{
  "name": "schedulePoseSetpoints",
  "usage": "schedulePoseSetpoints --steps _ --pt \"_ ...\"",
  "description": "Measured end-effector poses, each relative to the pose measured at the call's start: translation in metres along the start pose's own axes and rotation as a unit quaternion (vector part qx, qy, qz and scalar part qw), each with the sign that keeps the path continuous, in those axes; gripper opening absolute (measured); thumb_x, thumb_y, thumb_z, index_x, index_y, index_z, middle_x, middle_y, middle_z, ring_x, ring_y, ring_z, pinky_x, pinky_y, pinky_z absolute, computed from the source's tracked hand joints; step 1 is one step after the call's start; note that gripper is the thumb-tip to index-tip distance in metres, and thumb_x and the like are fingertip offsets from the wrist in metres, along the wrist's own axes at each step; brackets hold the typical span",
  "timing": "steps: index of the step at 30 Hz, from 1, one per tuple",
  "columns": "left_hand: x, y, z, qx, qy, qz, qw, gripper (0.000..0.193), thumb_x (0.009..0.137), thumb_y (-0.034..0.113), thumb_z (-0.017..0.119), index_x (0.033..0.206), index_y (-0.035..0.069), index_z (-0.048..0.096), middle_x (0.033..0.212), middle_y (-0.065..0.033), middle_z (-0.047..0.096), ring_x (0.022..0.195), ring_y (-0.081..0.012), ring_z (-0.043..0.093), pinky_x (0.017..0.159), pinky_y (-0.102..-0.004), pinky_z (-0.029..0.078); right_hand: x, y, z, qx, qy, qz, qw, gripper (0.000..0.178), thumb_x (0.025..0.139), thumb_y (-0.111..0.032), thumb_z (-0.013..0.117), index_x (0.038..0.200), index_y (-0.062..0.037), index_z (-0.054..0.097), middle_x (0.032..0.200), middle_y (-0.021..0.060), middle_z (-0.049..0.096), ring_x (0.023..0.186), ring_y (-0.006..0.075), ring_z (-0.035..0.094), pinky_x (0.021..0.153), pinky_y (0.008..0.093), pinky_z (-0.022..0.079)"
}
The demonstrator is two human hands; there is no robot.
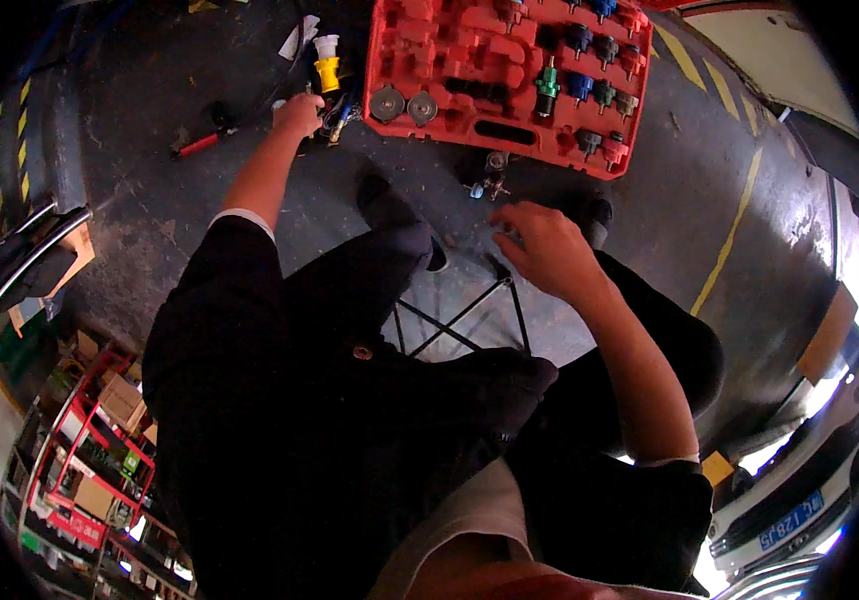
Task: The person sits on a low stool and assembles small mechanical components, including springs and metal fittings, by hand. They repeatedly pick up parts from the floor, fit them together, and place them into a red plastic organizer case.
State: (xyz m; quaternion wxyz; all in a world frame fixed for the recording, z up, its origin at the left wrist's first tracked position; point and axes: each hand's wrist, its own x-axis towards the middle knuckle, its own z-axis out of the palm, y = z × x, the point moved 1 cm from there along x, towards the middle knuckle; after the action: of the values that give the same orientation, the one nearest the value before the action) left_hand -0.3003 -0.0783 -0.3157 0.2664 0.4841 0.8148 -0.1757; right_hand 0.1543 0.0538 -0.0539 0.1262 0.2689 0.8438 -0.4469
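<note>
My left hand (297,116) reaches down to the floor at the upper left, its fingers closed; what they hold, if anything, is hidden. Just beyond it stands a yellow fitting with a white top (326,66). Small metal tool parts (337,122) lie beside the fingers. My right hand (541,243) hovers over the floor between my knees, fingers loosely bent and apart, with nothing in it. A small metal valve-like part with a blue end (490,180) lies ahead of it. Farther off is an open red case (429,140) with blue, green and grey adapters and two round caps.
Left of my left hand lies a red-handled tool (199,145). A folding stool's black legs (449,325) show below me. A red rack with boxes (89,440) stands at the lower left. A car's front end (799,490) is at the lower right.
</note>
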Motion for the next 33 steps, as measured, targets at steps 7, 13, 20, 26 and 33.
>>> schedulePoseSetpoints --steps 7,13,20,26,33 --pt "-0.004 0.025 0.004 0.065 -0.041 -0.023 0.997 0.037 0.083 0.028 0.078 0.117 0.018 0.069 0.142 -0.0118 0.051 0.12 -0.0337 0.061 0.094 -0.047 0.054 -0.001 0.006 0.002 -0.015 0.013 -0.008 1.0 0.02 0.088 -0.016 0.067 0.105 -0.0067 0.067 0.093 0.0138 0.066 0.087 0.0331 0.068 0.077 0.0435 0.054" --pt "-0.004 0.018 0.008 0.084 -0.062 -0.021 0.994 0.029 0.085 0.03 0.077 0.11 0.015 0.071 0.128 -0.0115 0.056 0.118 -0.0324 0.061 0.092 -0.0472 0.054 0.0 0.002 -0.002 -0.012 -0.004 0.001 1.0 0.02 0.088 -0.016 0.067 0.106 -0.0069 0.067 0.093 0.0141 0.065 0.087 0.0338 0.067 0.078 0.0442 0.054" --pt "-0.015 0.007 -0.017 0.069 -0.093 -0.026 0.993 0.029 0.085 0.03 0.077 0.111 0.018 0.072 0.13 -0.0097 0.06 0.118 -0.0313 0.062 0.092 -0.047 0.054 -0.002 -0.003 0.0 -0.011 0.009 -0.014 1.0 0.021 0.089 -0.017 0.066 0.107 -0.0072 0.066 0.094 0.0142 0.066 0.089 0.0349 0.067 0.078 0.0453 0.054" --pt "-0.022 0.004 -0.019 0.067 -0.146 0.022 0.987 0.023 0.094 0.027 0.064 0.115 0.017 0.069 0.13 -0.0122 0.061 0.113 -0.033 0.063 0.092 -0.0462 0.053 -0.009 -0.002 0.002 -0.032 0.01 -0.028 0.999 0.021 0.087 -0.017 0.066 0.106 -0.0071 0.065 0.097 0.0149 0.066 0.091 0.0367 0.066 0.081 0.0466 0.053" --pt "-0.012 -0.037 0.002 0.041 -0.242 0.128 0.961 0.029 0.099 0.028 0.053 0.122 0.015 0.064 0.119 -0.0141 0.067 0.114 -0.034 0.063 0.095 -0.047 0.05 -0.008 -0.009 -0.001 -0.063 -0.002 -0.023 0.998 0.022 0.087 -0.019 0.066 0.105 -0.0076 0.066 0.1 0.015 0.067 0.095 0.0369 0.066 0.081 0.048 0.053"
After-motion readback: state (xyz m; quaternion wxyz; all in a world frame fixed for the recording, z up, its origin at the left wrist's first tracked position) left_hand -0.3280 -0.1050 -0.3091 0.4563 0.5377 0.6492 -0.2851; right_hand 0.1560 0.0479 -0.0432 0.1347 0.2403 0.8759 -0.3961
